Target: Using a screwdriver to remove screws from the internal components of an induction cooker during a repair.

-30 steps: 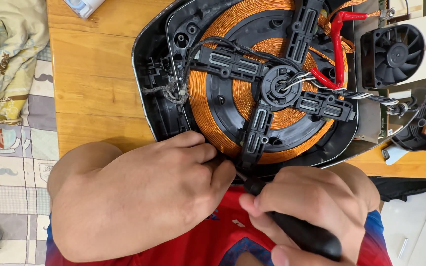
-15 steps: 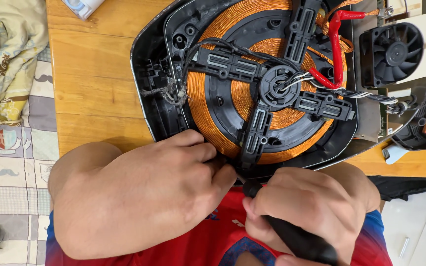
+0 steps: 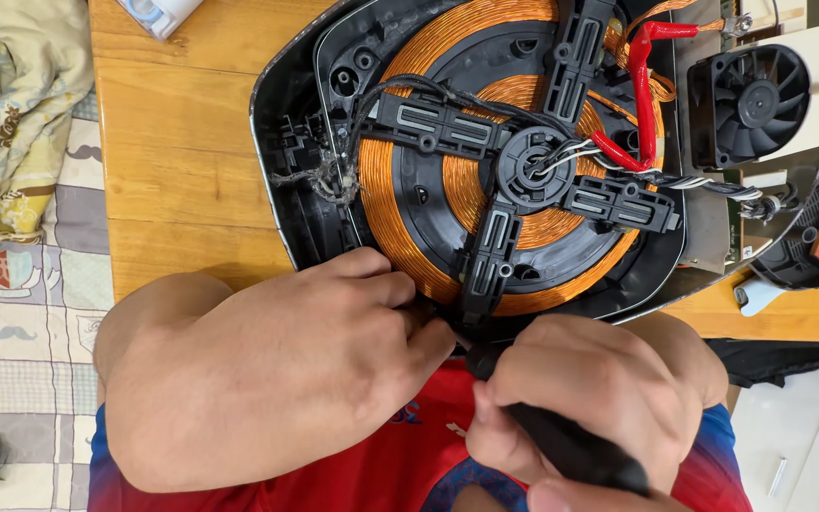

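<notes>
Wooden table (image 3: 172,142) bears opened cooker (image 3: 305,180); cooling fan (image 3: 755,100) beside copper coil (image 3: 400,228).

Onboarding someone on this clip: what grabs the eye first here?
The big copper coil under a black cross-shaped bracket fills the middle, inside an opened black appliance shell on a wooden table. At the near edge, the left hand presses by the coil's rim while the right hand grips a black-handled tool. A black fan sits upper right.

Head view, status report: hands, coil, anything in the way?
Left hand steadies near rim of copper coil. Right hand grips black-handled tool. Tool tip hidden between hands. Red wires apart.
</notes>
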